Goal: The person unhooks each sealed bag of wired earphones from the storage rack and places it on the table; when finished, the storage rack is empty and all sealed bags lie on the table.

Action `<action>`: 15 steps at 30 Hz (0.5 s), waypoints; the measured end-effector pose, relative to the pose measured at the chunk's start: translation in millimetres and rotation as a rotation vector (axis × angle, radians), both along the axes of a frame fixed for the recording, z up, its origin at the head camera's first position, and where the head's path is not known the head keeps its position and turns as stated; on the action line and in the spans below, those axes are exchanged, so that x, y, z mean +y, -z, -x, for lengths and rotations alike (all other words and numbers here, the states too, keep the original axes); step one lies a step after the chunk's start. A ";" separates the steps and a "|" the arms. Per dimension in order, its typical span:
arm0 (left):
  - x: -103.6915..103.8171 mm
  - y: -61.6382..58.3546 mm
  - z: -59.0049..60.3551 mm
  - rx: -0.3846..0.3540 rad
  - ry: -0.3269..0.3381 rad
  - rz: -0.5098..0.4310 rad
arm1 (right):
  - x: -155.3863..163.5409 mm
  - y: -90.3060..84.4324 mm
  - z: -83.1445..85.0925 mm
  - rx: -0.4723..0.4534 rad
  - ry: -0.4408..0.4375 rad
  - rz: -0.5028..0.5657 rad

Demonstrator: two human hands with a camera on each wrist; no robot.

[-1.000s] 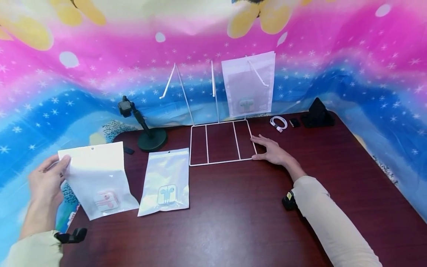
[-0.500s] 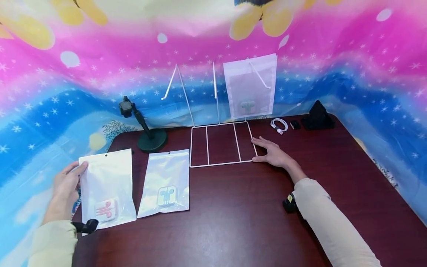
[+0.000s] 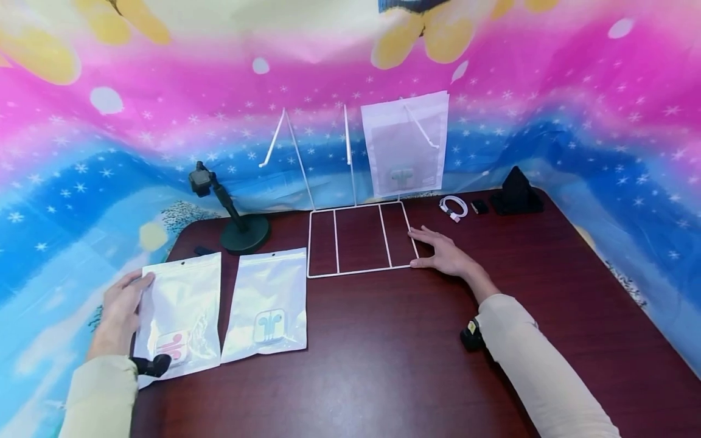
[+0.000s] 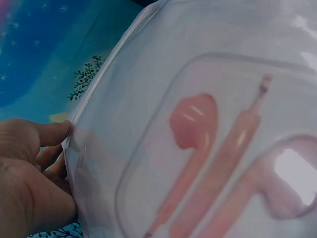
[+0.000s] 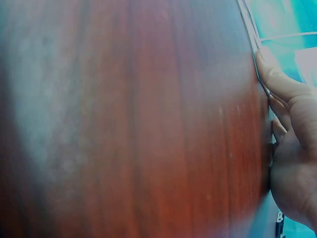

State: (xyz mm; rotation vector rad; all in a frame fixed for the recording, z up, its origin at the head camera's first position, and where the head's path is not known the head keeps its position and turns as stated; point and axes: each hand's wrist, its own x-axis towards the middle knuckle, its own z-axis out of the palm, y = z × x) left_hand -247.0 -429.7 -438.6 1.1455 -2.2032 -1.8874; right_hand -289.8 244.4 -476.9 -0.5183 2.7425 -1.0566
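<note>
My left hand (image 3: 123, 307) holds the left edge of a white pouch with pink earphones (image 3: 181, 313); its thumb lies on the pouch's top corner. The pouch lies at the table's left edge. In the left wrist view the left hand's fingers (image 4: 49, 136) meet the rim of the pink-earphone pouch (image 4: 198, 124). Beside it lies a second pouch with green earphones (image 3: 268, 304). My right hand (image 3: 443, 252) rests flat on the table, its fingers touching the right front corner of a white wire rack (image 3: 358, 272). A third pouch (image 3: 405, 143) hangs on the rack's right hook.
A black stand with a small camera (image 3: 243, 234) stands behind the pouches. A coiled white cable (image 3: 454, 207), a small black item (image 3: 480, 207) and a black wedge (image 3: 516, 191) sit at the back right. The dark wooden table (image 3: 383, 365) is bordered by a colourful cloth.
My left hand has brought the pink-earphone pouch down and to the right, onto the table beside the other pouch. The right hand has stayed at the rack corner.
</note>
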 end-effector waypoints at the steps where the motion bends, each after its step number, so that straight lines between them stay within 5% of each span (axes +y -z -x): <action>1: 0.0 1.4 1.3 -0.003 0.003 0.009 | -0.4 0.5 -0.1 0.000 0.000 -0.001; 15: -0.4 10.5 5.0 -0.020 0.009 -0.015 | -0.6 0.5 0.2 0.003 0.005 -0.003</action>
